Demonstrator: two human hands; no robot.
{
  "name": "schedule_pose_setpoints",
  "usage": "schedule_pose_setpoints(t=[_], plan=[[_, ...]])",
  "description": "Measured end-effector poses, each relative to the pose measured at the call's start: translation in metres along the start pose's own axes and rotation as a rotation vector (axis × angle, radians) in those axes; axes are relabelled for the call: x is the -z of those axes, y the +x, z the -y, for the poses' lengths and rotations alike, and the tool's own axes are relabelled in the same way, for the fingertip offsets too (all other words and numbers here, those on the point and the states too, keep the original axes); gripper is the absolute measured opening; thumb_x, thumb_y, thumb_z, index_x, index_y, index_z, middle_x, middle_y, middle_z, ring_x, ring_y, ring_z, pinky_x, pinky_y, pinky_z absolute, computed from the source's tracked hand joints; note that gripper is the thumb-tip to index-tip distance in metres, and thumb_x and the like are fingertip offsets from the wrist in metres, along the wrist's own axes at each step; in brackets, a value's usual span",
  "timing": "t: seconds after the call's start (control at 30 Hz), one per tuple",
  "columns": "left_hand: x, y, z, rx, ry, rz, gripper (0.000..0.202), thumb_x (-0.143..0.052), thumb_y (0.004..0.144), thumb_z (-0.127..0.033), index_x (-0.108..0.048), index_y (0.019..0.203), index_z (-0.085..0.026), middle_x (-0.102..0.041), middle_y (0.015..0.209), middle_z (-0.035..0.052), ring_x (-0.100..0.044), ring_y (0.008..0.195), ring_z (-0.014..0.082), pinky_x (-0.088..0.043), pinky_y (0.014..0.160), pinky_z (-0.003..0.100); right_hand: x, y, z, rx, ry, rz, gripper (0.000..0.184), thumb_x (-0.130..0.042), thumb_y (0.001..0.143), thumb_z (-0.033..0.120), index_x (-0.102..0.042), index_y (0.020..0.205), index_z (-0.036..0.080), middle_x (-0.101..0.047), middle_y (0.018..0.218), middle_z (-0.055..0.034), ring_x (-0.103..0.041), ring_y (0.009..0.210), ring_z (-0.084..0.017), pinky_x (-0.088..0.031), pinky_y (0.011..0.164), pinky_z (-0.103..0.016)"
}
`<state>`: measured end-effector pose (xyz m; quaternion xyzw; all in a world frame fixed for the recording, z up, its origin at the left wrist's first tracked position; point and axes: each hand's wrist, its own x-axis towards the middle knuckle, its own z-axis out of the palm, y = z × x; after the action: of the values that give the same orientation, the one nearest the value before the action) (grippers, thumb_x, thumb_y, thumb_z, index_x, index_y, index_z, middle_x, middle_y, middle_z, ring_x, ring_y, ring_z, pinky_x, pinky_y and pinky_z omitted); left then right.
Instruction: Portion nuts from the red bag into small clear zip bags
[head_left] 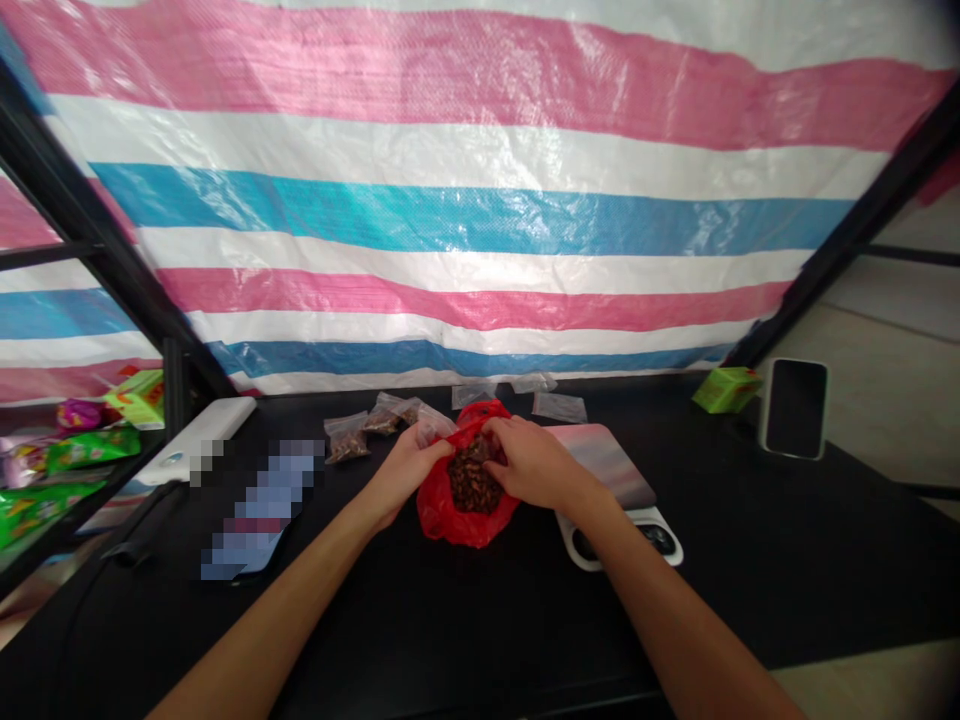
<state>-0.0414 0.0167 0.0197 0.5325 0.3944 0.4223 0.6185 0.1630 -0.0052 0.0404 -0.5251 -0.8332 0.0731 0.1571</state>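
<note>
A red plastic bag (pixel 466 522) stands open on the black table, with many small brown dried pieces (pixel 475 480) inside. My left hand (pixel 405 472) is closed at the bag's left rim, gripping a small clear zip bag (pixel 435 424). Over the right side of the red bag, my right hand (pixel 536 462) has its fingers curled in at the brown pieces; whatever lies between the fingertips is hidden. Small filled zip bags (pixel 347 438) lie beyond my left hand. Behind the red bag are flat clear zip bags (pixel 559 407).
A white scale (pixel 664 540) with a shiny plate (pixel 607 465) sits under my right forearm. Left are a blurred phone (pixel 262 515) and a white device (pixel 202 435). A green box (pixel 726 389) and an upright dark-screened device (pixel 795 408) stand right. Striped sheeting (pixel 480 220) hangs behind.
</note>
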Motion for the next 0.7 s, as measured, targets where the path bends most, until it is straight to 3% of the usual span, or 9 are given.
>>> schedule_pose_setpoints(t=[0.1, 0.2, 0.3, 0.43, 0.57, 0.7], plan=[[0.003, 0.003, 0.0, -0.14, 0.163, -0.073, 0.018, -0.065, 0.086, -0.034, -0.067, 0.094, -0.017, -0.07, 0.092, 0.004, -0.065, 0.087, 0.0209, -0.051, 0.088, 0.036, 0.002, -0.001, -0.001, 0.004, 0.025, 0.007, 0.018, -0.069, 0.087, 0.021, -0.064, 0.104, 0.018, -0.072, 0.101, -0.0085, -0.064, 0.094, -0.024, -0.042, 0.08, -0.032], [0.01, 0.004, 0.0, -0.423, 0.537, -0.215, 0.021, -0.062, 0.092, -0.036, -0.066, 0.103, -0.019, -0.068, 0.104, 0.0077, -0.061, 0.103, 0.0259, -0.046, 0.099, 0.041, 0.005, 0.0, -0.005, -0.014, 0.128, -0.035, 0.019, -0.068, 0.087, 0.02, -0.065, 0.105, 0.019, -0.073, 0.101, -0.0082, -0.066, 0.095, -0.024, -0.045, 0.084, -0.033], [0.016, 0.004, 0.001, -0.59, 0.842, -0.19, 0.018, -0.06, 0.094, -0.033, -0.066, 0.106, -0.022, -0.066, 0.11, 0.0092, -0.055, 0.111, 0.029, -0.041, 0.103, 0.043, 0.008, 0.004, -0.007, -0.029, 0.353, -0.172, 0.027, -0.064, 0.09, 0.021, -0.061, 0.116, 0.02, -0.073, 0.11, -0.0074, -0.067, 0.097, -0.022, -0.048, 0.088, -0.033], [0.017, 0.003, 0.005, -0.582, 0.977, -0.15, 0.018, -0.058, 0.096, -0.036, -0.064, 0.107, -0.022, -0.065, 0.107, 0.0089, -0.053, 0.109, 0.0302, -0.042, 0.099, 0.043, 0.012, 0.006, -0.003, 0.03, 0.568, -0.246, 0.031, -0.058, 0.091, 0.016, -0.059, 0.121, 0.022, -0.073, 0.114, -0.0048, -0.069, 0.1, -0.019, -0.052, 0.092, -0.033], [0.015, 0.001, 0.007, -0.594, 1.006, -0.13, 0.028, -0.066, 0.092, -0.041, -0.062, 0.112, -0.021, -0.061, 0.11, 0.0089, -0.049, 0.111, 0.0305, -0.042, 0.1, 0.045, 0.011, 0.005, 0.002, 0.103, 0.498, -0.213, 0.034, -0.061, 0.089, 0.014, -0.064, 0.122, 0.023, -0.071, 0.124, -0.0063, -0.066, 0.114, -0.022, -0.049, 0.104, -0.037], [0.015, 0.0, 0.005, -0.584, 0.924, -0.06, 0.025, -0.063, 0.094, -0.035, -0.062, 0.114, -0.021, -0.061, 0.109, 0.0078, -0.051, 0.109, 0.0278, -0.043, 0.1, 0.043, 0.007, 0.005, 0.002, 0.12, 0.44, -0.216, 0.037, -0.063, 0.089, 0.014, -0.066, 0.125, 0.023, -0.072, 0.124, -0.0073, -0.066, 0.113, -0.023, -0.049, 0.104, -0.039]])
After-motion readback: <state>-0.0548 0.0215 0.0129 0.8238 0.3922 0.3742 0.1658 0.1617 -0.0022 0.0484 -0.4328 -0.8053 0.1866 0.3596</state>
